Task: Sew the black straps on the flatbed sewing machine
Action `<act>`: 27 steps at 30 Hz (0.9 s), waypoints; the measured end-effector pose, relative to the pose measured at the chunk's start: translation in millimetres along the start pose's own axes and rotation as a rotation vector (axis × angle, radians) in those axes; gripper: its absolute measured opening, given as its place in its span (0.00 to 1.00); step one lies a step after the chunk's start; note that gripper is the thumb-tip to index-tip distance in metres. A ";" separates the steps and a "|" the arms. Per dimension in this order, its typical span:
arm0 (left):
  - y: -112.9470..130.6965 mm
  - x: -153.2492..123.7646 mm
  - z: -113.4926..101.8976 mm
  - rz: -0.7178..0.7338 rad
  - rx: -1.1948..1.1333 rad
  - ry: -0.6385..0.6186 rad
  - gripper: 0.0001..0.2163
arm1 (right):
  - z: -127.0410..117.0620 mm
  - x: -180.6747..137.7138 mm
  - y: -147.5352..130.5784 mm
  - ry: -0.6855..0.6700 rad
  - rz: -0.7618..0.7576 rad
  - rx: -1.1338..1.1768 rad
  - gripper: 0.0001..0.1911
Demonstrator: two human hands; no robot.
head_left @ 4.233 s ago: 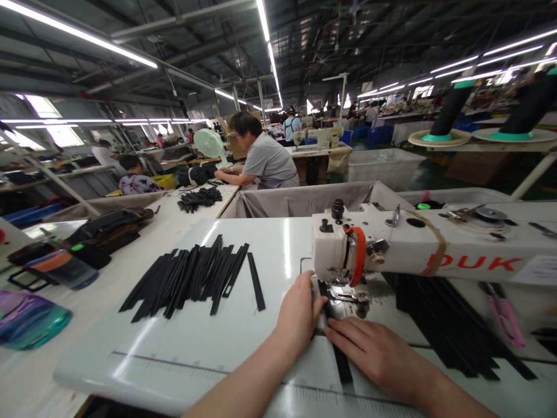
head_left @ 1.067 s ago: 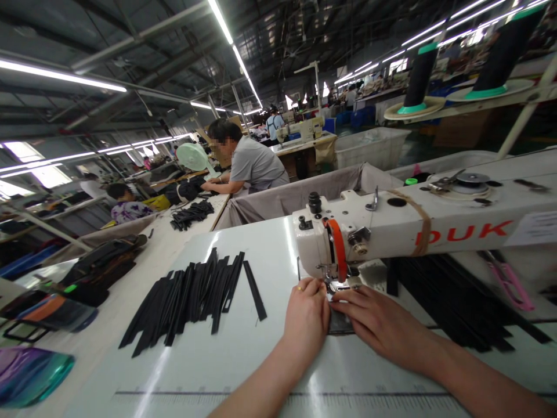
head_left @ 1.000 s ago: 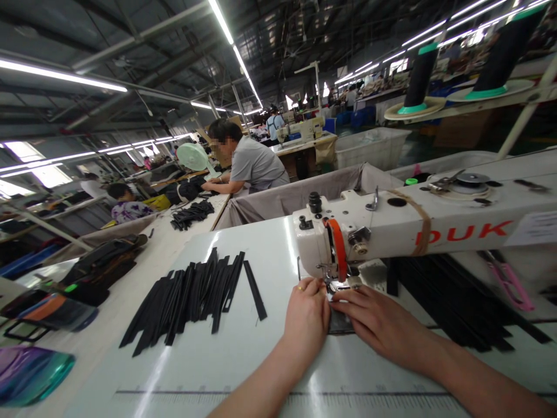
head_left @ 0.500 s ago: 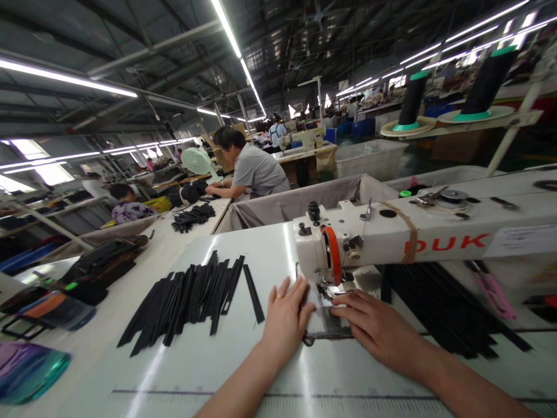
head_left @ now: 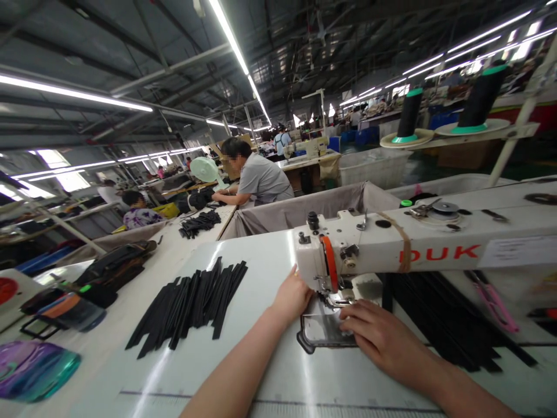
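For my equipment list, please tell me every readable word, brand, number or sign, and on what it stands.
"DUK": red letters on the white sewing machine.
White rectangular paper label on that machine: print too blurred to read.
Dark ruler scale on pale glossy tabletop: any numbers too blurred to read.

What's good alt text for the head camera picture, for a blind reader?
A person's left hand and right hand are at the needle end of a white sewing machine. Black strips lie heaped to the left, with more strips under the machine's arm near a pink-handled tool. Beyond, a co-worker in grey leans forward.
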State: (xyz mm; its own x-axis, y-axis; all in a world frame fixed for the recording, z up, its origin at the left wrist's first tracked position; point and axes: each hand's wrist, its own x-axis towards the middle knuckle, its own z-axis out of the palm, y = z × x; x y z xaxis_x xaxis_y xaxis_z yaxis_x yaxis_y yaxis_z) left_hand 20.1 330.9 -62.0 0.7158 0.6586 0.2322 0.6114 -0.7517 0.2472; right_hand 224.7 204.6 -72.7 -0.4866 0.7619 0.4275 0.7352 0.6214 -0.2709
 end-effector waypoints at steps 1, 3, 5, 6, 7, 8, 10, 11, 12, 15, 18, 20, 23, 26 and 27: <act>2.5 0.9 -1.7 -0.048 0.032 0.015 0.08 | 0.1 0.0 -0.4 -0.012 0.001 0.005 0.15; 8.4 -6.7 -3.8 -0.146 0.074 0.034 0.08 | 1.0 1.2 -2.2 -0.030 -0.002 0.026 0.16; 18.4 -21.2 -2.1 -0.198 0.049 0.019 0.11 | 1.6 3.8 -5.1 -0.057 -0.016 0.062 0.18; 24.7 -28.9 0.1 -0.209 0.015 0.004 0.12 | 1.3 5.3 -6.7 -0.080 -0.022 0.082 0.19; 31.1 -36.0 2.4 -0.210 -0.024 -0.003 0.13 | 0.6 6.8 -8.3 -0.108 -0.026 0.100 0.19; 36.8 -42.2 4.6 -0.203 -0.058 0.000 0.13 | -0.6 8.1 -9.7 -0.138 -0.026 0.117 0.19; 44.4 -51.4 7.2 -0.174 -0.108 0.042 0.09 | -3.9 10.0 -11.7 -0.192 -0.019 0.150 0.18; 45.7 -54.6 7.5 -0.156 -0.133 0.070 0.07 | -5.5 10.3 -12.2 -0.212 -0.014 0.168 0.18; 45.7 -57.0 7.4 -0.134 -0.164 0.093 0.09 | -6.9 10.3 -12.5 -0.230 -0.013 0.186 0.18; 42.0 -61.3 6.1 -0.061 -0.280 0.095 0.15 | -8.7 7.9 -11.5 -0.264 -0.039 0.229 0.17; 39.4 -62.7 6.2 -0.047 -0.356 0.075 0.13 | -8.1 4.4 -9.7 -0.268 -0.054 0.257 0.17; 39.1 -62.7 6.7 -0.047 -0.372 0.085 0.13 | -8.1 3.1 -9.0 -0.260 -0.048 0.267 0.17; 38.9 -62.3 7.1 -0.025 -0.362 0.094 0.12 | -9.0 3.4 -8.4 -0.263 -0.039 0.264 0.16; 39.0 -61.7 6.5 -0.006 -0.342 0.093 0.11 | -10.3 4.7 -8.0 -0.277 -0.034 0.261 0.16; 39.2 -61.5 6.5 -0.002 -0.334 0.090 0.11 | -10.7 4.9 -8.0 -0.276 -0.033 0.263 0.16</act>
State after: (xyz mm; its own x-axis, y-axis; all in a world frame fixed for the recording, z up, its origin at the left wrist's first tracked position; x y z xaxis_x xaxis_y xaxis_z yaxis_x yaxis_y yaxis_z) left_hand 2.3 260.7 -72.7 0.6728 0.6718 0.3099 0.4579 -0.7071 0.5388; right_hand 221.5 201.4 -59.3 -0.6434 0.7387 0.2010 0.5880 0.6449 -0.4882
